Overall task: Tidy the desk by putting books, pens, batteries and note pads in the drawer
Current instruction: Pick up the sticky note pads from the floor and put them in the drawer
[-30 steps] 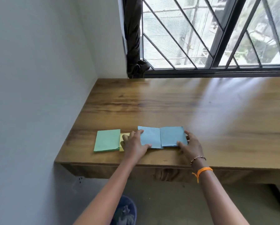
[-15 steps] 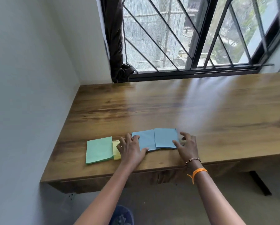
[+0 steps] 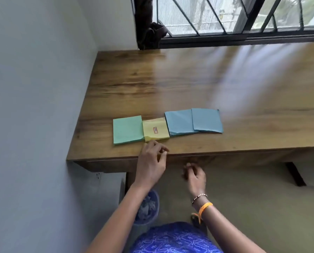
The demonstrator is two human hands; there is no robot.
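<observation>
Four note pads lie in a row near the front edge of the desk (image 3: 189, 79), in the middle of the frame: a green pad (image 3: 128, 129), a yellow pad (image 3: 155, 130) touching it, and two blue pads, the left blue pad (image 3: 179, 122) and the right blue pad (image 3: 206, 120), which lies partly over it. A moment ago our hands were resting on these pads. Now both have come off them and dropped toward us. Our left hand (image 3: 151, 161) hangs over the desk's front edge, just below the yellow pad, fingers loosely bent and holding nothing. Our right hand (image 3: 195, 175) is lower, in front of the desk's front panel (image 3: 225, 158), fingers curled a little and blurry, so we cannot tell if it touches anything. We think the hands are going for the drawer, which looks closed. No pad is put away yet.
</observation>
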